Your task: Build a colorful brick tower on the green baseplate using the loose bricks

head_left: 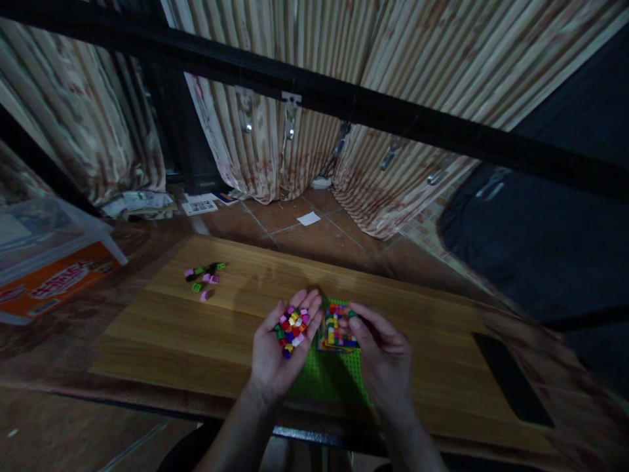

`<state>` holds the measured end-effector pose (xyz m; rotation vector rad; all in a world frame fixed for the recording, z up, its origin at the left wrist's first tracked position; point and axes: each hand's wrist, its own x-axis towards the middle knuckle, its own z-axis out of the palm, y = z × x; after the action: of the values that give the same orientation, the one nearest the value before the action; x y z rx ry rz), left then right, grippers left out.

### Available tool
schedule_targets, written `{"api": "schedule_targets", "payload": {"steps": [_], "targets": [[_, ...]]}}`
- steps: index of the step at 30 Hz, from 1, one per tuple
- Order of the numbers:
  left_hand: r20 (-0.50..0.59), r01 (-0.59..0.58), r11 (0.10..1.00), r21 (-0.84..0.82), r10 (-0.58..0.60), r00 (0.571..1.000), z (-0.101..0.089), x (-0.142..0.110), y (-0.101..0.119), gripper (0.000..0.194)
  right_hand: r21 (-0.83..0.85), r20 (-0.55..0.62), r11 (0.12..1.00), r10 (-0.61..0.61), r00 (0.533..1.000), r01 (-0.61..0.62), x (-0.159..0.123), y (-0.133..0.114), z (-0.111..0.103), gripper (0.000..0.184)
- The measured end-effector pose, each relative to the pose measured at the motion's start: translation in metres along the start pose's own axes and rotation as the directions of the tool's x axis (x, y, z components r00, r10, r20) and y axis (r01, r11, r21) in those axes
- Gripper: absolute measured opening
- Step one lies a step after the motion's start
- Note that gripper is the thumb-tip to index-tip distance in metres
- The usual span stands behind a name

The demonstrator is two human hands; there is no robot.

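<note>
My left hand (282, 351) is palm up and cupped, carrying a heap of small toy bricks (293, 328) in many colours. To its right, my right hand (386, 354) pinches a small dark green brick (352, 314) between thumb and fingertips. Just under those fingers is a layered square block (335, 331) built of rows of coloured bricks; my right hand partly covers it. The block stands on a green studded baseplate (334, 377), which my hands and a shadow partly hide.
On the wooden board (236, 262), several pink, lime and black bricks (209, 278) lie at the left. A black flat slab (514, 380) rests at the right. Beyond the left end stands a clear plastic box (59, 255) with an orange label. A dark bar (314, 75) crosses above, before striped curtains.
</note>
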<state>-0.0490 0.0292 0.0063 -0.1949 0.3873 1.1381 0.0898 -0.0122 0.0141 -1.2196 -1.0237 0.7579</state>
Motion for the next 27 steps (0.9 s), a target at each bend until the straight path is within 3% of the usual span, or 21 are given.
{"api": "schedule_targets", "payload": {"steps": [6, 12, 20, 27], "targets": [[-0.045, -0.021, 0.999, 0.025, 0.022, 0.999, 0.003, 0.0, 0.0, 0.028, -0.197, -0.11, 0.978, -0.084, 0.99, 0.062, 0.012, 0.004, -0.016, 0.021], [-0.048, -0.025, 0.999, 0.022, 0.026, 0.999, 0.003, -0.001, 0.001, 0.027, -0.493, 0.129, 0.816, -0.276, 0.952, 0.303, 0.019, 0.008, -0.026, 0.013], [-0.045, -0.008, 1.0, 0.013, 0.008, 0.999, 0.002, 0.0, 0.001, 0.028, -0.643, 0.378, 0.593, -0.304, 0.874, 0.485, 0.021, 0.004, -0.017, 0.018], [-0.024, -0.018, 1.0, 0.026, 0.019, 1.0, 0.001, 0.0, 0.001, 0.027, -0.693, 0.416, 0.485, -0.336, 0.845, 0.534, 0.022, 0.003, -0.017, 0.017]]}}
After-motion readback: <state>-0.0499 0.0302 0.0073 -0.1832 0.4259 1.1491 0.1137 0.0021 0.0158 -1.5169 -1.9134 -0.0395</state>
